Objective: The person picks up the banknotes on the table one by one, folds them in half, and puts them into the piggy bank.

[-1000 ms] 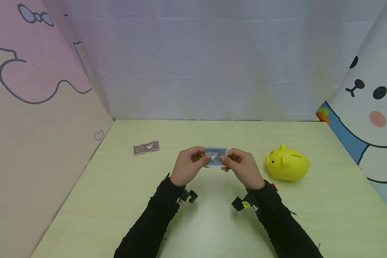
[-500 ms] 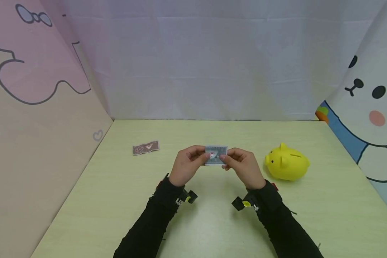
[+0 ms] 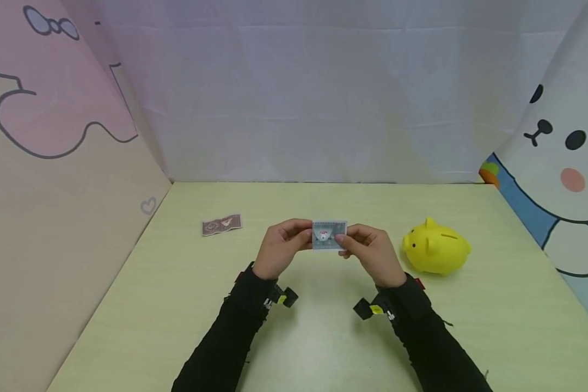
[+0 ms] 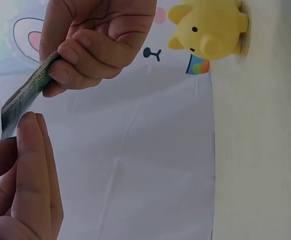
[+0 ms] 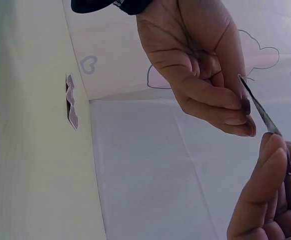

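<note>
A small blue-green banknote (image 3: 322,235) with a pale picture at its centre is held up above the table. My right hand (image 3: 374,253) pinches its right edge, thumb on the front and fingers behind. My left hand (image 3: 284,245) is at the note's left edge, its thumb off the printed face; whether its fingertips still touch the edge is hard to tell. In the left wrist view the banknote (image 4: 28,95) tilts from the right hand's (image 4: 98,45) fingers toward the left hand's (image 4: 33,185) straight fingers. The right wrist view has the banknote (image 5: 260,107) nearly edge-on.
A yellow piggy bank (image 3: 436,247) with a slot in its back stands on the right side of the table (image 3: 323,337). A creased brownish banknote (image 3: 221,225) lies at the back left. Printed cloth walls (image 3: 323,98) enclose the table's back and sides.
My left thumb has slid left off the banknote's face to its edge, uncovering the picture. My right hand keeps its pinch, and the note has risen slightly.
</note>
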{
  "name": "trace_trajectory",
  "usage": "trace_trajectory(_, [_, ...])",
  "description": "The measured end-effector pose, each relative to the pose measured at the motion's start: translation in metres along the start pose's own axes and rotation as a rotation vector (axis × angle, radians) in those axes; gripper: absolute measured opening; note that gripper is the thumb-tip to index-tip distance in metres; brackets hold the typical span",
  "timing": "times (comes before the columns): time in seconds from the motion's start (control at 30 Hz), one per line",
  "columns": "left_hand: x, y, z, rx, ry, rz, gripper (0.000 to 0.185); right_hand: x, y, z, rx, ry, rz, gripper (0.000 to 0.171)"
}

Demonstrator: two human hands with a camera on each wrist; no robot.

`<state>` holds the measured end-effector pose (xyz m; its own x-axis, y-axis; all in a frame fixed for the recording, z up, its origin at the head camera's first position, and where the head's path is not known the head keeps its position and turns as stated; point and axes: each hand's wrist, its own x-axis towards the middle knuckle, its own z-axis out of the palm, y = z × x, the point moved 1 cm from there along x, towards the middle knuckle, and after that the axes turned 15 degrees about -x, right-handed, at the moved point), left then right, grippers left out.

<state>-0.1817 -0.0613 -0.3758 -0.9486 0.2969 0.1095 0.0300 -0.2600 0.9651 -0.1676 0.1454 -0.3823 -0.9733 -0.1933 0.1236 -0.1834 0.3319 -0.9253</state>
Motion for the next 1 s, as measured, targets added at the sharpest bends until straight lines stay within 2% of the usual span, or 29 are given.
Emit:
trace_trajectory(0.23, [0.0005,-0.0012,0.0017,0.028,-0.039,-0.046,0.029,0.0006,-0.0006,0.0007,0.003,-0.005,0.006,0.024])
trace_trajectory(1.0, [-0.0036,0.0034,0.0036,-0.010,-0.110,-0.040,0.029,-0.0004,-0.0008,0.0027,0.038,-0.010,-0.027,0.022])
